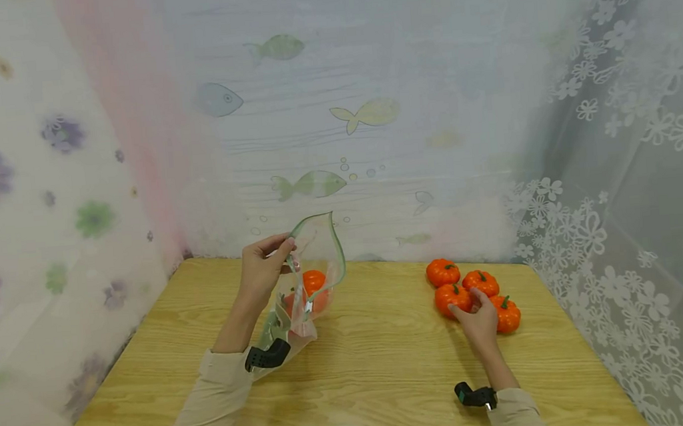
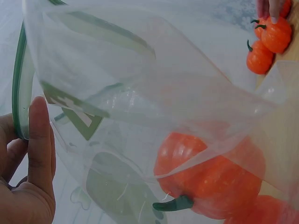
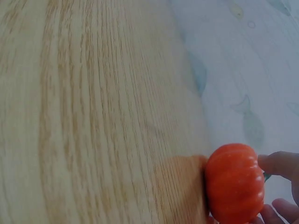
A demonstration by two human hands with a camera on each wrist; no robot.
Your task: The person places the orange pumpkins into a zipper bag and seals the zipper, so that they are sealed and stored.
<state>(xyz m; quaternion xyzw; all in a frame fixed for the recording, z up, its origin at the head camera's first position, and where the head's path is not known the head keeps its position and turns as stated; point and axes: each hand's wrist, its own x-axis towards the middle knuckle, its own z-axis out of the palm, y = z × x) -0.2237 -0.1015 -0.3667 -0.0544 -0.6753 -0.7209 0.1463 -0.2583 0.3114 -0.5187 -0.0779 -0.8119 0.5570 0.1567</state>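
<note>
Found a clear, green-rimmed bag (image 1: 297,307) slanting up from the near left of the counter (image 1: 391,383). Saw its rim pinched in the left grip (image 1: 262,269), with the mouth standing partly open. Made out at least two orange pumpkins (image 2: 205,172) through the film, apparently inside, low down. Judged best to hold that rim high and spread wide, to prevent any folding-in of the soft film.

Located the right grip (image 1: 479,319) well apart to the right, around one pumpkin (image 3: 233,184), thumb and fingers on its sides; read this pumpkin as resting on the counter. Advised firming up on opposite flanks, clear of the stem, and lifting straight up, to avoid knocking its neighbours. Counted three of these: a front pumpkin (image 1: 509,317) partly behind the hand, then two rear pumpkins (image 1: 442,272) farther back. Recommended lowering well past the rim before letting go. Noted a fish-printed sheet (image 1: 312,142) farthest off.
</note>
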